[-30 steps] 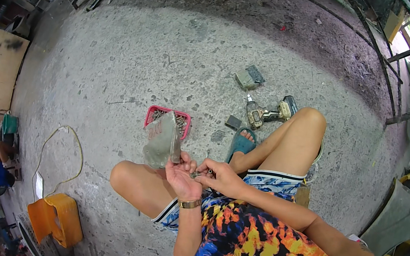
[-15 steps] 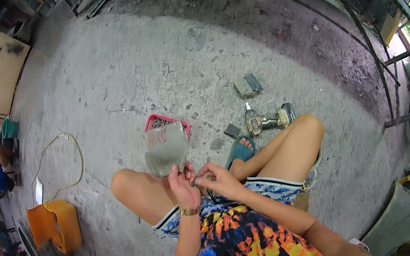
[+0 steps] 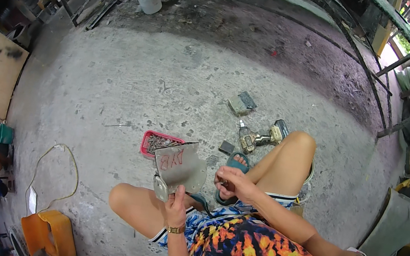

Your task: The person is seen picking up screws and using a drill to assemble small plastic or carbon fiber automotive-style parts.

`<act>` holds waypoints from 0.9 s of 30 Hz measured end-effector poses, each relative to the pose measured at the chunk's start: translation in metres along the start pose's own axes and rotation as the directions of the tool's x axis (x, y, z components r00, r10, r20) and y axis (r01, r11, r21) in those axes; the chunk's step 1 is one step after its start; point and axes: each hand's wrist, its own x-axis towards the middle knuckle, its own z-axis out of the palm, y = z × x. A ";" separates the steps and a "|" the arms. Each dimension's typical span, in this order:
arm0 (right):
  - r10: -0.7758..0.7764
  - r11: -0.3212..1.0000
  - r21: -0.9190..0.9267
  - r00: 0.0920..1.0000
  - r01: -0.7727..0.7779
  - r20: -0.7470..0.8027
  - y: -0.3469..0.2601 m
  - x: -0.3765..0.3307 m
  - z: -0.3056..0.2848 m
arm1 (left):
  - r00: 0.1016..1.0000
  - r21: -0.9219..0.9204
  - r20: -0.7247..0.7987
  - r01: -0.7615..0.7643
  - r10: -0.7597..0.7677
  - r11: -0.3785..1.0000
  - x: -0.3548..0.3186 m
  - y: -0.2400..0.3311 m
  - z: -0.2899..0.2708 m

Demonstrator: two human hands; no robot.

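The left hand [image 3: 176, 206] grips the plate [image 3: 185, 165] by its near edge, before the pink basket [image 3: 143, 142]; the right hand [image 3: 234, 181] has fingers curled round a small piece [image 3: 224, 183], perhaps a bolt, not yet on the plate. The drill [image 3: 254, 140] lies unheld.

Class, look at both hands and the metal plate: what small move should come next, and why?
Probably bring the right hand across to the metal plate. The left hand already holds the plate up by its near edge, while the right is apart from it, seemingly pinching a small piece, too small to identify.
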 end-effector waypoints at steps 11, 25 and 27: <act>-0.266 0.716 -0.569 0.911 0.406 0.315 -0.010 0.021 -0.002 | 0.999 -0.075 0.003 -0.043 0.043 0.996 0.010 -0.010 0.017; 0.180 0.980 0.090 0.984 -0.180 0.009 0.030 0.022 0.015 | 0.981 0.173 0.046 -0.193 0.188 0.966 0.023 -0.027 0.027; 0.175 0.981 0.084 0.985 -0.174 -0.003 0.034 0.020 0.017 | 0.944 0.209 0.026 -0.327 0.329 0.922 0.027 -0.028 0.033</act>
